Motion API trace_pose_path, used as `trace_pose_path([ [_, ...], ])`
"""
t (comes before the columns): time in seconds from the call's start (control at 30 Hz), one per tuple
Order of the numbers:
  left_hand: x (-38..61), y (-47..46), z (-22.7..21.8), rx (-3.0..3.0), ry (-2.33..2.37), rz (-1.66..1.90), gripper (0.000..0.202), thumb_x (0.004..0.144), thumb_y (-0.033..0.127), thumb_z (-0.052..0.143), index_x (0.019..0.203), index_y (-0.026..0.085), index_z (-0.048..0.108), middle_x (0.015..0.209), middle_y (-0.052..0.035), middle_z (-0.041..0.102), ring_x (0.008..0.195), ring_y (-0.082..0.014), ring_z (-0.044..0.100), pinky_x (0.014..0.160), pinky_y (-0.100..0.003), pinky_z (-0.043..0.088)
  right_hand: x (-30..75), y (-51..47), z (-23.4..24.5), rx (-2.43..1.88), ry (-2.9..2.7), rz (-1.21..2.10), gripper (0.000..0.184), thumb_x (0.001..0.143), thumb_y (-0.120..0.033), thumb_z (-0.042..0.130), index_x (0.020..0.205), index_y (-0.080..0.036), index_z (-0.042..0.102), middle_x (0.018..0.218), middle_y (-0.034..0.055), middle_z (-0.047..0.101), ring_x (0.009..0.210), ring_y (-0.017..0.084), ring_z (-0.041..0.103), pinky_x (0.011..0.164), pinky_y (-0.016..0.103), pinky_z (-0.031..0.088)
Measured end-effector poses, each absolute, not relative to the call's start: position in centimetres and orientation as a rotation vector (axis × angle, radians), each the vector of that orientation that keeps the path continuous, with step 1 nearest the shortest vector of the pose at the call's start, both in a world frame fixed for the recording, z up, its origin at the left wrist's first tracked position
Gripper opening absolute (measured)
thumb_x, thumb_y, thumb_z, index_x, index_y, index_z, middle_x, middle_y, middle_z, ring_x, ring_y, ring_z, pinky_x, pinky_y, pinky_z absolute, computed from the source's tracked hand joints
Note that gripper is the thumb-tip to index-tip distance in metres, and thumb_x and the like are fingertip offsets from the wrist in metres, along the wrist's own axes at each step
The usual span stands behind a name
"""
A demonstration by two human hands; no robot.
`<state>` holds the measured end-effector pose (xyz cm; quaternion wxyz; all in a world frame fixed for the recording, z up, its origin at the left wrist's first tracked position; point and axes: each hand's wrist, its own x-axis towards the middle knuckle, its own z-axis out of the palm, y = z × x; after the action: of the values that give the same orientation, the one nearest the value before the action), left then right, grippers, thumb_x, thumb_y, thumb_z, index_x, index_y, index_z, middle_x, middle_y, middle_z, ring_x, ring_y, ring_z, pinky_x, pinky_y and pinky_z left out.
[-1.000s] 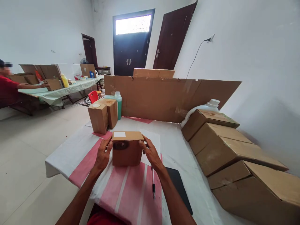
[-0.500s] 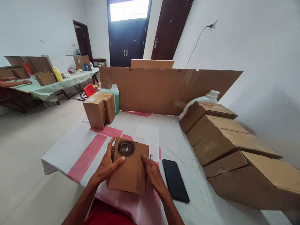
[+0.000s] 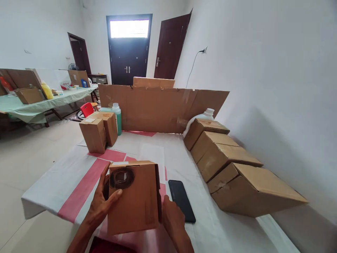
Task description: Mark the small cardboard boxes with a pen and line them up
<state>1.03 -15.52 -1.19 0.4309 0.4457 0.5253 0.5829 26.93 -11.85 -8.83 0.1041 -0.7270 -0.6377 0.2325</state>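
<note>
Cardboard box (image 3: 134, 200) tilted up off tabletop (image 3: 52, 179) near front edge. Left grip (image 3: 101, 203) clamped on its left side, thumb across face; right grip (image 3: 172, 219) under lower right corner, closure hidden. Risk: slip from lopsided hold, drop onto phone (image 3: 181, 200) just beside.

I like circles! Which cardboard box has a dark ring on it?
The small cardboard box held between the left hand and right hand. The two small boxes and the leaning cartons show no ring.

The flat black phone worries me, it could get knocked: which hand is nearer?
Right. The right hand sits just beside the flat black phone; the left hand holds the far side of the brown cardboard box.
</note>
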Motion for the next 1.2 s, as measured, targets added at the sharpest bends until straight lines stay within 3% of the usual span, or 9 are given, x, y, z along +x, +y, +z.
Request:
trace_pose_path([
  [0.1,1.8,-15.6,-1.6,1.051,1.321,1.388,0.111,0.076,0.053,0.082,0.165,0.034,0.018,0.143,-0.0115,0.062,0.133,-0.0368,0.06,0.102,-0.044,0.057,27.1,-11.8,-10.0,-2.036,-1.854,0.721,0.011,0.091,-0.028,0.058,0.083,-0.022,0.062,0.085,0.012,0.077,0.081,0.03,0.075,0.06,0.031,0.037],
  [0.23,2.0,-15.6,-3.3,0.977,1.335,1.291,0.11,0.077,0.058,0.079,0.166,0.033,0.018,0.142,-0.0135,0.062,0.127,-0.0368,0.065,0.097,-0.045,0.059,28.1,-11.2,-10.8,-1.884,-1.746,0.79,0.023,0.086,-0.027,0.057,0.064,-0.025,0.05,0.066,0.0033,0.069,0.065,0.022,0.067,0.058,0.029,0.038],
  [0.33,1.5,-15.4,-4.4,0.962,1.351,1.263,0.106,0.08,0.059,0.077,0.166,0.034,0.019,0.139,-0.012,0.064,0.123,-0.0355,0.067,0.099,-0.045,0.057,29.4,-11.3,-9.7,-1.829,-1.619,0.782,0.026,0.089,-0.035,0.053,0.065,-0.026,0.047,0.059,0.0003,0.063,0.056,0.02,0.062,0.057,0.03,0.042],
  [0.43,1.5,-15.2,-4.9,0.998,1.34,1.222,0.105,0.082,0.059,0.076,0.166,0.032,0.018,0.139,-0.0118,0.065,0.125,-0.0357,0.066,0.101,-0.045,0.056,29.8,-12.2,-6.6,-1.624,-1.277,0.815,0.031,0.094,-0.054,0.053,0.084,-0.025,0.055,0.064,0.0002,0.066,0.052,0.019,0.061,0.053,0.03,0.046],
  [0.53,2.4,-15.1,-5.0,1.09,1.304,1.186,0.102,0.084,0.055,0.075,0.166,0.03,0.02,0.15,-0.0129,0.058,0.136,-0.0362,0.058,0.107,-0.045,0.053,28.0,-13.1,-3.0,-1.265,-1.013,0.966,0.035,0.086,-0.056,0.071,0.094,-0.023,0.061,0.075,0.0032,0.073,0.058,0.019,0.066,0.053,0.029,0.051],
  [0.7,4.2,-15.4,-4.0,1.175,1.235,1.194,0.107,0.084,0.046,0.08,0.167,0.03,0.015,0.149,-0.0128,0.058,0.136,-0.033,0.059,0.115,-0.046,0.048,22.5,-14.1,-0.9,-1.029,-1.176,1.199,0.03,0.086,-0.051,0.076,0.091,-0.022,0.068,0.073,0.0022,0.074,0.058,0.017,0.067,0.057,0.029,0.055],
  [0.9,4.6,-16.2,-3.1,1.204,1.252,1.17,0.113,0.08,0.042,0.085,0.167,0.031,0.013,0.158,-0.0135,0.05,0.143,-0.0353,0.052,0.113,-0.046,0.051,20.4,-14.7,-2.2,-1.098,-1.314,1.132,0.03,0.088,-0.052,0.072,0.094,-0.023,0.072,0.071,0.0008,0.071,0.061,0.017,0.065,0.06,0.027,0.054],
  [1.1,4.3,-16.1,-3.8,1.239,1.262,1.197,0.105,0.079,0.038,0.085,0.165,0.031,0.024,0.158,-0.0128,0.051,0.143,-0.0362,0.052,0.118,-0.048,0.046,21.6,-14.7,-2.0,-1.164,-1.434,1.112,0.032,0.091,-0.054,0.069,0.087,-0.022,0.071,0.072,0.0028,0.07,0.063,0.017,0.063,0.058,0.026,0.05],
  [1.2,4.0,-16.1,-4.3,1.259,1.277,1.192,0.107,0.08,0.034,0.084,0.166,0.03,0.02,0.16,-0.0132,0.048,0.146,-0.0363,0.048,0.121,-0.049,0.042,22.9,-14.1,-1.6,-1.161,-1.454,1.147,0.034,0.091,-0.055,0.068,0.087,-0.021,0.069,0.069,0.0021,0.068,0.058,0.015,0.059,0.054,0.025,0.047],
])
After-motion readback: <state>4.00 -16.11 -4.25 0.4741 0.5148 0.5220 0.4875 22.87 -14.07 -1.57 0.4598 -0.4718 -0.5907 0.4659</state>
